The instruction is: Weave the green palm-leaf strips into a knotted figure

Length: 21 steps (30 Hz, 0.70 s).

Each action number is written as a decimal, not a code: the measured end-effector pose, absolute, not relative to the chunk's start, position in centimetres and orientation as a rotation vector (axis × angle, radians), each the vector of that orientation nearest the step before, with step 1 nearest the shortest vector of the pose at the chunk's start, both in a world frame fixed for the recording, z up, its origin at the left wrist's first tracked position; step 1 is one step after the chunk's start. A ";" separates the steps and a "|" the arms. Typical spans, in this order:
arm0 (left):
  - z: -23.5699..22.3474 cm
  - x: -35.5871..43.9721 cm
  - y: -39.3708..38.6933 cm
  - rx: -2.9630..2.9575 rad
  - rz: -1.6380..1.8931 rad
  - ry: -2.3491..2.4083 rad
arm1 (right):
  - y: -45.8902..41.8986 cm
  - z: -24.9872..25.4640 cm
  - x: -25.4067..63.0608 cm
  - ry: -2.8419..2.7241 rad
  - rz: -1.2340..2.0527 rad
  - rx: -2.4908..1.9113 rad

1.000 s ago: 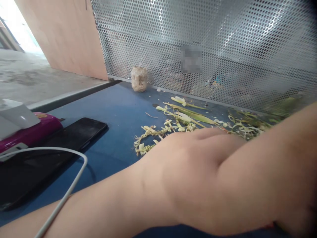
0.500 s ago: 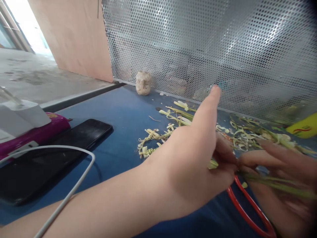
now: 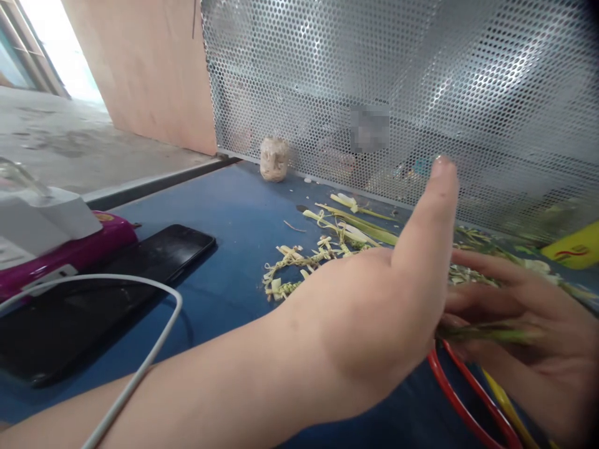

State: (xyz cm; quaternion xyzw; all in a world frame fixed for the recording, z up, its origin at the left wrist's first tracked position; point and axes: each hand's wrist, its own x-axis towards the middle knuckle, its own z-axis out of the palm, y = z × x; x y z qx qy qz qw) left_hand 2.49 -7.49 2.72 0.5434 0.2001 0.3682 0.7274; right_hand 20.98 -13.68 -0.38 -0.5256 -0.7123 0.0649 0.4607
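Green stem (image 3: 503, 333) held in the loosely curled fingers of the right hand (image 3: 547, 305), above the blue surface (image 3: 224, 206). Left hand (image 3: 379, 305) adjacent, thumb raised; fingers hidden, grip undetermined. Pale jar-shaped object (image 3: 274, 160) at rear, contents indistinct. Plant trimmings (image 3: 374, 232) on surface; perforated metal sheet (image 3: 290, 62) behind.

Far panel (image 3: 322, 68): perforated metal, glossy. Far-left board (image 3: 145, 75): wood, matt. Tabletop (image 3: 210, 206): smooth, low sheen. Near-left smartphone (image 3: 159, 265): smooth, glossy. Magenta housing (image 3: 115, 236): glossy plastic. Plug adapter (image 3: 72, 215): white plastic. Cable (image 3: 112, 277): smooth, plastic-looking. Near-right looped handle (image 3: 444, 383): glossy red.
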 end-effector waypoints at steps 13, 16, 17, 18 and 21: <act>3.5 2.9 -7.9 2.060 0.986 0.487 | -13.2 0.3 20.3 -1.677 0.207 -1.316; 3.5 3.1 -8.4 2.146 1.037 0.564 | -13.4 0.2 20.2 -1.619 0.117 -1.298; 3.6 3.1 -8.7 2.104 1.039 0.551 | -13.5 0.2 20.3 -1.622 0.107 -1.291; 3.7 3.1 -8.9 2.032 1.029 0.523 | -13.5 0.2 20.4 -1.649 0.115 -1.277; 4.0 2.9 -9.5 1.763 0.979 0.460 | -13.9 0.1 20.5 -1.749 0.117 -1.234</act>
